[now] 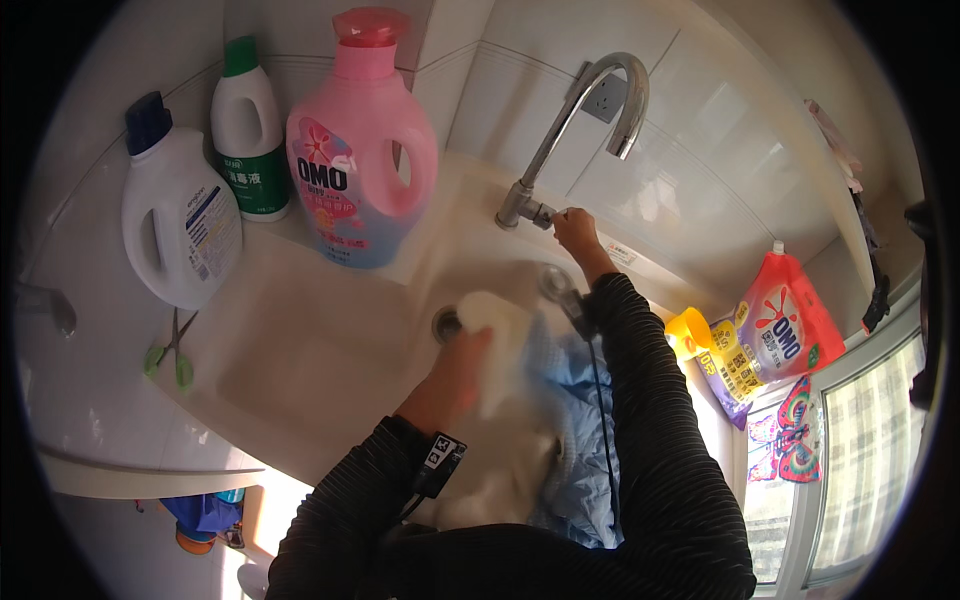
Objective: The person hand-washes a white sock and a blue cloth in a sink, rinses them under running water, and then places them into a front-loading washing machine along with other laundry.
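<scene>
At the back of the sink, my right hand [580, 240] is closed around the small side handle [543, 216] of a chrome faucet [560, 130]. Smeared by motion, my left hand [450, 375] is against a white cloth [500, 315] in the right-hand part of the sink [300, 345]. Its fingers are too blurred to show whether they grip the cloth. Pale fabric [495, 465] lies below that hand, and a light blue garment [583, 440] is heaped to its right, partly under my right forearm. Beside the cloth, the drain [447, 323] is partly visible.
Pink [365, 150], green-and-white [250, 140] and dark-capped white [183, 210] bottles stand at the back left. Green-handled scissors [173, 355] lie on the left ledge. A yellow cup [688, 333] and a red-purple detergent pouch [775, 330] are on the right. A cable [600, 420] runs along my right arm.
</scene>
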`<state>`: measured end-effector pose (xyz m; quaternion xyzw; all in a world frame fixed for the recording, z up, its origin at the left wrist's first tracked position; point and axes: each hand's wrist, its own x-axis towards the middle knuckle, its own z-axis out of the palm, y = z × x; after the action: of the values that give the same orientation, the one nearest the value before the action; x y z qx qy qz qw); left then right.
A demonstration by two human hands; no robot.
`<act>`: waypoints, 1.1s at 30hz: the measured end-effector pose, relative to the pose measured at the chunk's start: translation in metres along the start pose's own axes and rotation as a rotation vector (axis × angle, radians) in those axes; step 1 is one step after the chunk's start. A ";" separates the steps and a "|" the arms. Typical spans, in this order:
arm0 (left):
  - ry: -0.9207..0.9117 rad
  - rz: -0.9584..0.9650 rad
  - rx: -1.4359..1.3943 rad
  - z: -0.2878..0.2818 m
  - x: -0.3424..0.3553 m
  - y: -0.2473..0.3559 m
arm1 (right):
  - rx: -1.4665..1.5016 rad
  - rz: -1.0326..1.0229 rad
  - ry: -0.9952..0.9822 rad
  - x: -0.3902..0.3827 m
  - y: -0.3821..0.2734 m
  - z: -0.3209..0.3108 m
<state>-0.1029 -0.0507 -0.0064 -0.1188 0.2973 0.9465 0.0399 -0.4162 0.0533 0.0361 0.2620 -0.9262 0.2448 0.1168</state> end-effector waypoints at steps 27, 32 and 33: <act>-0.006 -0.015 -0.163 -0.005 0.011 -0.006 | 0.343 0.219 -0.131 -0.009 -0.012 -0.011; 0.020 -0.064 -0.194 -0.003 0.008 -0.004 | 0.364 0.173 -0.061 -0.014 -0.015 -0.012; 0.014 -0.054 -0.167 -0.002 0.007 -0.003 | 0.370 0.176 -0.064 -0.014 -0.016 -0.012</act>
<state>-0.1092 -0.0492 -0.0115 -0.1362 0.2144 0.9657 0.0532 -0.3947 0.0540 0.0472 0.2049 -0.8878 0.4118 0.0155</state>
